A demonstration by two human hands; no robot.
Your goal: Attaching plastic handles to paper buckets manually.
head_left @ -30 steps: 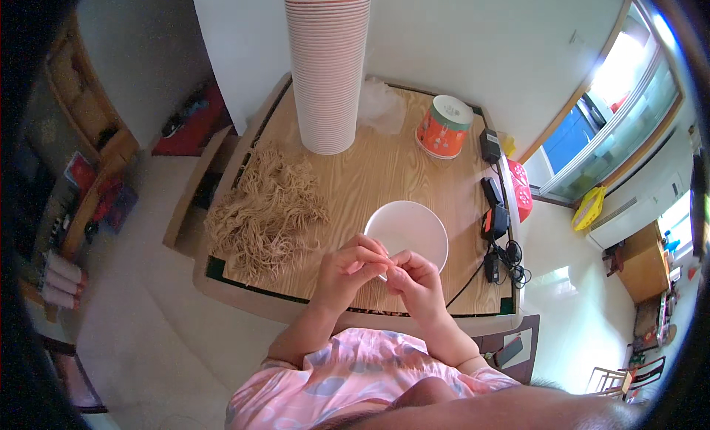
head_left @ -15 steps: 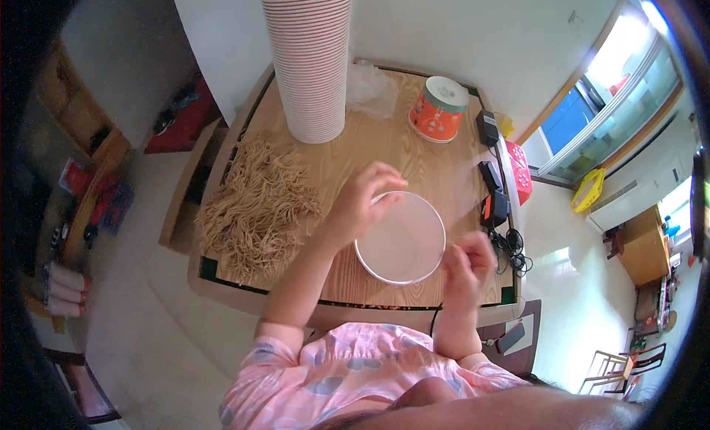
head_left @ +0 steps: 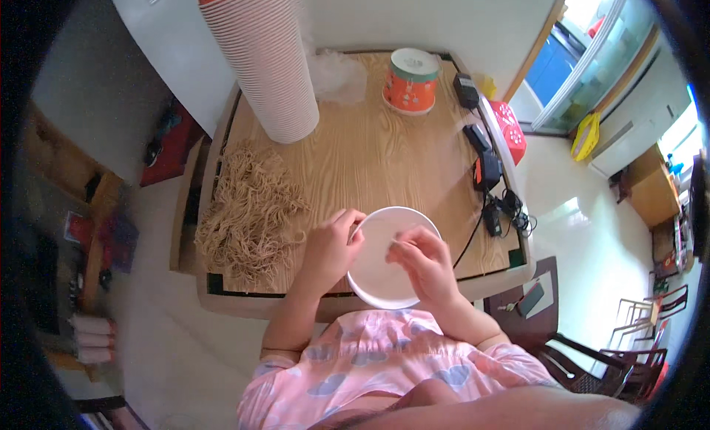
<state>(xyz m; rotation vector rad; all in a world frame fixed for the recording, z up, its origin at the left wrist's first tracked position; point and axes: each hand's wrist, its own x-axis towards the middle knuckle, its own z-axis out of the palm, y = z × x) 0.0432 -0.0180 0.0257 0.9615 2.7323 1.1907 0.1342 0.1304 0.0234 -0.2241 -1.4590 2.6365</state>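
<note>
A round paper bucket (head_left: 377,275) with a white rim and pale inside stands at the table's near edge, its mouth facing up at me. My left hand (head_left: 333,249) has its fingers curled on the bucket's left rim. Over the right part of the mouth is my right hand (head_left: 425,263), its fingers pinched together; whatever they hold, if anything, is too small to make out. To the left lies a loose heap of tan strings (head_left: 251,215). Behind it leans in view a tall stack of nested paper buckets (head_left: 266,68) with white rims.
An orange and green paper bucket (head_left: 411,82) stands upside down at the back. Beside the stack lies crumpled clear plastic (head_left: 336,76). Black power adapters (head_left: 486,167) and cables line the table's right edge. A red patterned box (head_left: 509,130) is just beyond that edge.
My right hand has moved from outside the right rim to over the bucket's mouth, fingers pinched. My left hand has come lower along the left rim, and the bucket sits nearer to me.
</note>
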